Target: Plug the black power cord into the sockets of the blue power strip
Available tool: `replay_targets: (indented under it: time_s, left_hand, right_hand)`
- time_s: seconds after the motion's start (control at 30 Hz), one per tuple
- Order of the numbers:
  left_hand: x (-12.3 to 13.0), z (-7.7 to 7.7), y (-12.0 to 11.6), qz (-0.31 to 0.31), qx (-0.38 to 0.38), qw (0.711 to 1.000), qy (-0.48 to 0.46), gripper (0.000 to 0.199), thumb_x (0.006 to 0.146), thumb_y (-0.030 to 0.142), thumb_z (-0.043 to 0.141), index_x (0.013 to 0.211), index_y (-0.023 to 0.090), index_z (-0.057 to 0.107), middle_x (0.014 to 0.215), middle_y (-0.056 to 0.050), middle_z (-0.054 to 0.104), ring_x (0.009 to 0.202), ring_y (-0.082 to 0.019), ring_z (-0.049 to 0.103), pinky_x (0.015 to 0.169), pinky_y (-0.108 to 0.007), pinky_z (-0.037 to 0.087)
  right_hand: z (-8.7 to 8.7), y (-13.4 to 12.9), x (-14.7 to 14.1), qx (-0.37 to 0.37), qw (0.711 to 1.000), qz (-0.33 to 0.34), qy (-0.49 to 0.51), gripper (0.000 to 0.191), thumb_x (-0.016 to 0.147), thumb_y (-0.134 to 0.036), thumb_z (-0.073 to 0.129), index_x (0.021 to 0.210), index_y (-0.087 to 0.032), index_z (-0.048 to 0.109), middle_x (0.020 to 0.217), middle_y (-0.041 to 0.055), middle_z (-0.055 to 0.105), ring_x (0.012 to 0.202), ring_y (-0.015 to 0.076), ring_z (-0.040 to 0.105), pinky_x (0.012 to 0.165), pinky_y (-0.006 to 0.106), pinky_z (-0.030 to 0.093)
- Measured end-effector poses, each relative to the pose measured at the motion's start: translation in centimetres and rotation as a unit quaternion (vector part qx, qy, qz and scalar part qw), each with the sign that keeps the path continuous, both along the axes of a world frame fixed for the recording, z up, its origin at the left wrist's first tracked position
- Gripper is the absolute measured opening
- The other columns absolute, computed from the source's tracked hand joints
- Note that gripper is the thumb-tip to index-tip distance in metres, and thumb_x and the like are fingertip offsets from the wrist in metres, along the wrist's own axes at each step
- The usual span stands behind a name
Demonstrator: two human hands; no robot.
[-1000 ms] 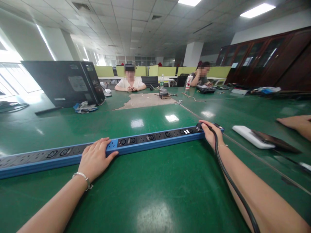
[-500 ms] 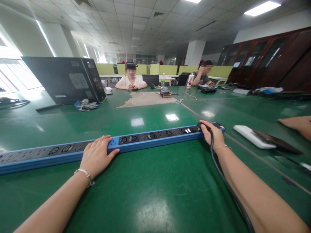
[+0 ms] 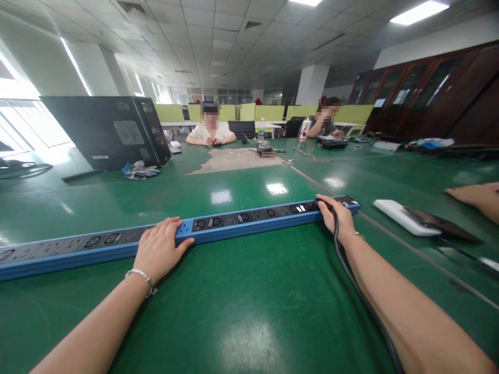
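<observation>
A long blue power strip (image 3: 249,227) with a black socket face runs across the green table in front of me. My left hand (image 3: 160,244) holds it left of the middle, fingers over the top and thumb along the near side. Near its right end, my right hand (image 3: 335,214) grips a black plug (image 3: 320,204) against the socket face. From the plug, a black power cord (image 3: 349,270) trails along my right forearm towards the bottom edge. My fingers partly hide the plug, and whether its pins sit in a socket cannot be made out.
A black computer case (image 3: 105,130) stands at the left, with work gloves (image 3: 140,170) by it. A white device (image 3: 401,215) and a dark flat object (image 3: 444,226) lie at right, near another person's hand (image 3: 473,197). Two people sit across the table (image 3: 234,311).
My right hand and the plug have shifted slightly left along the strip. My left hand keeps its hold on the strip. The view has turned a little.
</observation>
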State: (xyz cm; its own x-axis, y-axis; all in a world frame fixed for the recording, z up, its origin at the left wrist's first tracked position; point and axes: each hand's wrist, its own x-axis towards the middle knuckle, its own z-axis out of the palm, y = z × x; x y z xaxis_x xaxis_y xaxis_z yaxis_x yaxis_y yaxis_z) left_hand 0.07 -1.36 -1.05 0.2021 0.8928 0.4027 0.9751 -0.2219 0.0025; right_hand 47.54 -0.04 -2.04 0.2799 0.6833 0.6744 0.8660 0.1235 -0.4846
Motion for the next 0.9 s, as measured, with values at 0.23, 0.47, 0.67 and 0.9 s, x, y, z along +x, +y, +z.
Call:
replay_targets:
  time_s: [0.23, 0.47, 0.67, 0.9]
  left_hand:
    - [0.0, 0.0, 0.1, -0.002, 0.003, 1.0, -0.001, 0.056, 0.081, 0.055, 0.041, 0.121, 0.016, 0.049, 0.13, -0.012, 0.052, 0.12, -0.028, 0.046, 0.099, -0.044, 0.033]
    - [0.0, -0.1, 0.0, 0.005, 0.001, 1.0, 0.002, 0.056, 0.081, 0.055, 0.041, 0.121, 0.016, 0.048, 0.131, -0.011, 0.052, 0.121, -0.028, 0.045, 0.099, -0.043, 0.032]
    - [0.0, -0.1, 0.0, 0.004, 0.002, 1.0, 0.005, 0.056, 0.081, 0.055, 0.041, 0.121, 0.015, 0.049, 0.131, -0.012, 0.052, 0.12, -0.029, 0.046, 0.099, -0.044, 0.032]
    - [0.1, -0.2, 0.1, 0.0, 0.01, 1.0, 0.001, 0.056, 0.081, 0.054, 0.042, 0.12, 0.015, 0.049, 0.13, -0.012, 0.052, 0.12, -0.029, 0.046, 0.098, -0.045, 0.033]
  right_hand:
    - [1.8, 0.4, -2.7, 0.147, 0.98, -0.004, 0.136, 0.039, 0.084, -0.047, 0.044, 0.103, -0.021, 0.065, 0.107, 0.0073, 0.067, 0.099, 0.0222, 0.061, 0.092, 0.041, 0.046]
    - [1.3, 0.6, -7.8, 0.02, 0.985, 0.119, 0.122, 0.038, 0.082, -0.05, 0.048, 0.1, -0.022, 0.067, 0.103, 0.0059, 0.069, 0.098, 0.0237, 0.062, 0.09, 0.04, 0.048]
    - [1.1, 0.4, -9.1, -0.011, 0.99, 0.106, 0.087, 0.036, 0.084, -0.046, 0.047, 0.105, -0.024, 0.067, 0.104, 0.0049, 0.069, 0.099, 0.0236, 0.062, 0.09, 0.039, 0.047]
    - [1.3, 0.2, -10.5, -0.029, 0.997, 0.067, -0.013, 0.03, 0.085, -0.038, 0.046, 0.101, -0.027, 0.068, 0.095, 0.0029, 0.072, 0.091, 0.0236, 0.065, 0.094, 0.042, 0.045]
